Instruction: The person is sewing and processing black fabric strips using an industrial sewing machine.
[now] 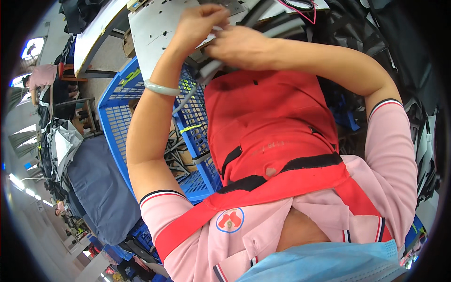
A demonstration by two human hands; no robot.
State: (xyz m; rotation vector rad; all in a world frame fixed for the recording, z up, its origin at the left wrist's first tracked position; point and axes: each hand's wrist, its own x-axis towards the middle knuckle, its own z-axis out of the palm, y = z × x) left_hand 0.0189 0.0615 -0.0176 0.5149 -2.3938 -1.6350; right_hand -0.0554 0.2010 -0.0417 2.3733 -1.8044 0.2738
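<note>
My left hand [203,26] and my right hand [242,47] are close together above the near edge of a white worktable [148,33]. Both have curled fingers, pinched toward each other. Whatever lies between the fingertips is too small and blurred to name. Below my right hand a grey strip [210,70] shows, blurred, and a thin grey length [185,101] hangs from there toward a blue plastic crate [112,110]. More grey and black strips [284,28] lie beyond my right wrist. A pale bangle [161,88] circles my left forearm.
Loose dark and grey strips [176,157] lie in the crate at my left, beside my red apron [268,113]. Black material [352,33] is heaped at the right. A pink cord [305,16] lies on the far tabletop. Dark blue fabric [101,188] stands at the left; another person [42,77] is farther off.
</note>
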